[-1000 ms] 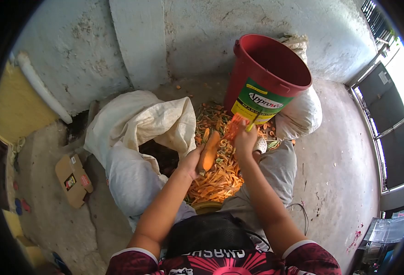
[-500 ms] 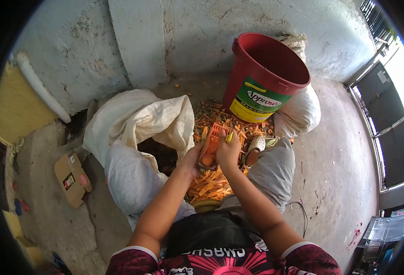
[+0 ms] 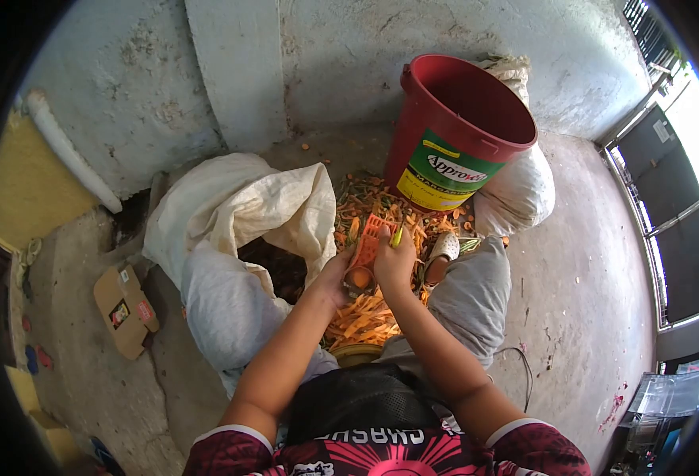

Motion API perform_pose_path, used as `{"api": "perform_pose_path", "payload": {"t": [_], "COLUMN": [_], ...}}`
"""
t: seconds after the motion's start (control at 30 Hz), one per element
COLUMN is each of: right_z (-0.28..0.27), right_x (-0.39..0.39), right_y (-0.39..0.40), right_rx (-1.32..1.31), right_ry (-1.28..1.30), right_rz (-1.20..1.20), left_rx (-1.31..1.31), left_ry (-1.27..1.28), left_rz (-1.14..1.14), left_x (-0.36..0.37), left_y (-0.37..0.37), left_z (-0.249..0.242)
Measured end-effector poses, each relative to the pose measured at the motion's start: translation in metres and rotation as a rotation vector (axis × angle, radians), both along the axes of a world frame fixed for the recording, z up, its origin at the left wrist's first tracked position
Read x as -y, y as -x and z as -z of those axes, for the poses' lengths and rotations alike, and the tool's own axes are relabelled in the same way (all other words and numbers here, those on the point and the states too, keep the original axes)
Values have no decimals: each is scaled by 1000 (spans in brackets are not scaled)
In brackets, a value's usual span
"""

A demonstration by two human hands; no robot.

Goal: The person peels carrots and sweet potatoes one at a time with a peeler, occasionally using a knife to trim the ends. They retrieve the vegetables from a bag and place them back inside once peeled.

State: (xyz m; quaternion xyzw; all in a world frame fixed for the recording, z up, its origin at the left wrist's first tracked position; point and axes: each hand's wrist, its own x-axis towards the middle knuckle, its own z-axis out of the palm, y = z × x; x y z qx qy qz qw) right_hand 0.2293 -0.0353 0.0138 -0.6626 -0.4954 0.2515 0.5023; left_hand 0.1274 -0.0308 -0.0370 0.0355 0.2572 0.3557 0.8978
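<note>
Between my hands is an orange slotted plastic piece [image 3: 371, 236], tilted, its lower end in the fingers of my left hand [image 3: 334, 279]. A round orange end [image 3: 360, 278], which looks like a carrot's, shows beside those fingers; its rest is hidden. My right hand [image 3: 395, 260] is closed around a yellow-green handled tool [image 3: 397, 236] and presses near the slotted piece; the tool's working end cannot be made out. Below both hands lies a heap of carrot peelings [image 3: 365, 321], above the rim of a yellowish basin [image 3: 355, 352] near my lap.
An open white sack [image 3: 314, 202] with dark contents stands by my left leg. Ahead is a red bucket [image 3: 413, 151] among scattered peelings [image 3: 365, 196], with a stuffed sack [image 3: 524, 198] behind it. A cardboard piece [image 3: 131, 321] lies left; a thin cable [image 3: 528, 369] lies right.
Both hands keep nearly the same place and grip. The round orange end by my left fingers has shifted very slightly.
</note>
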Motion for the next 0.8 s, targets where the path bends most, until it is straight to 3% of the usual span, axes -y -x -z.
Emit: {"api": "perform_pose_path", "payload": {"t": [0.3,0.5,0.67,0.8], "right_z": [-6,2,1,10], "right_x": [3,-5,-19,-60], "right_y": [4,-2,0,-35], "right_rx": [203,230,235,232], "right_ry": [-258,-192,-150,-105], "right_rz": [160,85,160,222], "left_rx": [-65,-142,-228,-370], "left_ry": [-43,-195,-250,-192], "left_rz": [-48,15,101,88], "left_x": [1,-4,-6,13], "left_y": [-1,3,11,0], "left_z": [1,9,9,-25]}}
